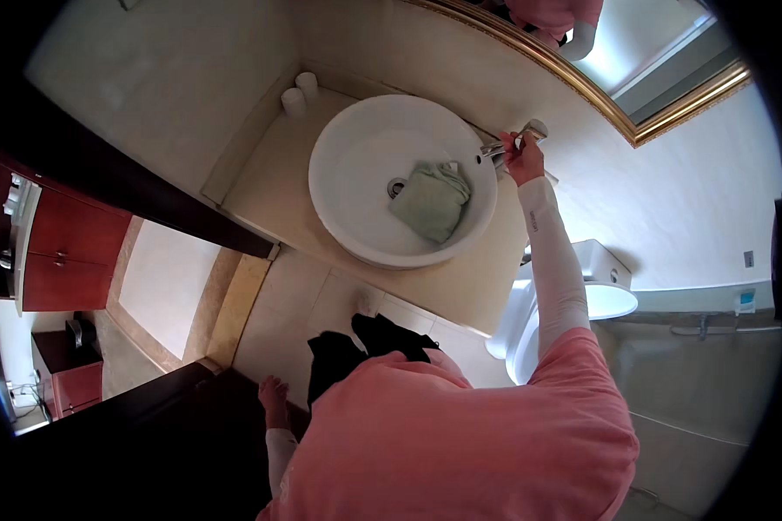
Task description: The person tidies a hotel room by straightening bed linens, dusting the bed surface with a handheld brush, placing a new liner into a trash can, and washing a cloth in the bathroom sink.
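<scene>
My right hand (525, 158) is at the chrome faucet (535, 129), with its fingers around the upper part by the lever. The faucet stands at the right rim of a round white vessel sink (355, 150). A folded light green cloth (432, 203) lies in the bowl, just right of the metal drain (396, 187). I see no stream of water from the spout. My left hand (274, 393) hangs low at my side, away from the sink, with nothing visible in it and its fingers loosely bent.
The sink rests on a beige countertop (267, 176) with two white cups (293, 102) in the back left corner. A gold-framed mirror (638, 133) hangs above. Right of the counter is a white toilet (609, 301). A dark door (169, 449) and a doorway lie left.
</scene>
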Motion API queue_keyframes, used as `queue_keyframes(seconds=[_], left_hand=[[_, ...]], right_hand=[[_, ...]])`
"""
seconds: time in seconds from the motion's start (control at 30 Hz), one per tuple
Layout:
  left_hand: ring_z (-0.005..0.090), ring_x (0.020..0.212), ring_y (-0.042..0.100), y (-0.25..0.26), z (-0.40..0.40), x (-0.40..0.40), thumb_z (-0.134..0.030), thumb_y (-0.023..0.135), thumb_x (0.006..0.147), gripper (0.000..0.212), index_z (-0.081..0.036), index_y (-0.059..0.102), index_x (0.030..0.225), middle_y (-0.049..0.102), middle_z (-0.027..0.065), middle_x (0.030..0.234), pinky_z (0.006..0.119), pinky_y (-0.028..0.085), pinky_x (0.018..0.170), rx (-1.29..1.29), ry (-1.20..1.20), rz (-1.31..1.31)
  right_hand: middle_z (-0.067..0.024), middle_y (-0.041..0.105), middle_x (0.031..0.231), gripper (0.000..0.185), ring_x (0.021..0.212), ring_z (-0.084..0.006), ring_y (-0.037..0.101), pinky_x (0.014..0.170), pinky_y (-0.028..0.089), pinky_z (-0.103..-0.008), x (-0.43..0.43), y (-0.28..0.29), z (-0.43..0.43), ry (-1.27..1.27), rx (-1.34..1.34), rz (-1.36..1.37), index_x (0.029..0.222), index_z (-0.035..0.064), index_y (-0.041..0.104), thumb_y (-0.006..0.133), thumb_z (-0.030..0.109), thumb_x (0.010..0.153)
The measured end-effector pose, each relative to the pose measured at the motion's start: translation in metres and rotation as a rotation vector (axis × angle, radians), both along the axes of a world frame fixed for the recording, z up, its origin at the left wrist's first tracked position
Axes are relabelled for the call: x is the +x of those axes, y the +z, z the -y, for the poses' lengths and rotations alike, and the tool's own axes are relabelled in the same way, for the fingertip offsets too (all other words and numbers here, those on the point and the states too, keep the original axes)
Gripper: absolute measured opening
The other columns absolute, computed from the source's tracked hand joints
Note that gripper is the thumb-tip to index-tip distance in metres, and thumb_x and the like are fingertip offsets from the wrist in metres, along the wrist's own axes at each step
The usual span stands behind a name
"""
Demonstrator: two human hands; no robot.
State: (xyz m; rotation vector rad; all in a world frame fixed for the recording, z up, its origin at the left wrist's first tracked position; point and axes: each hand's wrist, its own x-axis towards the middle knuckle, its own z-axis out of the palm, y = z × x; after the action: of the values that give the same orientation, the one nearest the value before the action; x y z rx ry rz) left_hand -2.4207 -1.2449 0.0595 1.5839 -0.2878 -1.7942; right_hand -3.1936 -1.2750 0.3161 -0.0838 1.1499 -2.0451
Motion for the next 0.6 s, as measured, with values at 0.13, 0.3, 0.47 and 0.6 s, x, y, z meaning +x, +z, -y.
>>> queue_keyframes(seconds=[0.13,0.3,0.47,0.6], left_hand=[[0.0218,0.051,0.053,0.01,0.017,-0.009,-0.011,0.055,0.081,0.013,-0.007,0.054,0.093,0.054,0.0071,0.074,0.029,0.041,0.041,0.055,0.033,0.099],[0.0204,0.057,0.053,0.017,0.056,-0.02,-0.019,0.057,0.081,0.024,-0.01,0.054,0.103,0.056,0.006,0.082,0.031,0.041,0.044,0.157,-0.399,0.368],[0.0205,0.073,0.057,0.037,0.109,-0.053,-0.026,0.057,0.08,0.032,-0.01,0.053,0.108,0.057,0.0061,0.092,0.03,0.043,0.057,0.052,-0.433,0.343],[0.0199,0.071,0.058,0.053,0.152,-0.085,-0.023,0.054,0.081,0.034,-0.007,0.051,0.112,0.057,0.0079,0.091,0.03,0.047,0.059,-0.028,-0.506,0.283]], right_hand=[[-0.016,0.063,0.085,0.024,0.054,-0.0121,0.054,0.043,0.041,-0.0213,-0.004,0.01,0.008,-0.169,0.138,0.011,0.089,0.0043,0.049,0.037,0.025,0.093],[-0.0165,0.063,0.079,0.027,0.051,-0.0146,0.052,0.04,0.038,-0.0223,-0.004,0.03,0.014,-0.275,0.109,0.038,0.087,-0.0003,0.052,0.041,0.025,0.09],[-0.0074,0.062,0.079,0.022,0.059,-0.0142,0.055,0.052,0.044,-0.0267,0.088,0.016,0.015,-0.102,0.25,-0.025,0.091,0.0075,0.052,0.043,0.027,0.092],[-0.0058,0.059,0.087,0.021,0.071,-0.0142,0.054,0.063,0.043,-0.0275,0.13,-0.097,0.02,-0.107,-0.029,0.036,0.1,0.0082,0.05,0.044,0.027,0.092]])
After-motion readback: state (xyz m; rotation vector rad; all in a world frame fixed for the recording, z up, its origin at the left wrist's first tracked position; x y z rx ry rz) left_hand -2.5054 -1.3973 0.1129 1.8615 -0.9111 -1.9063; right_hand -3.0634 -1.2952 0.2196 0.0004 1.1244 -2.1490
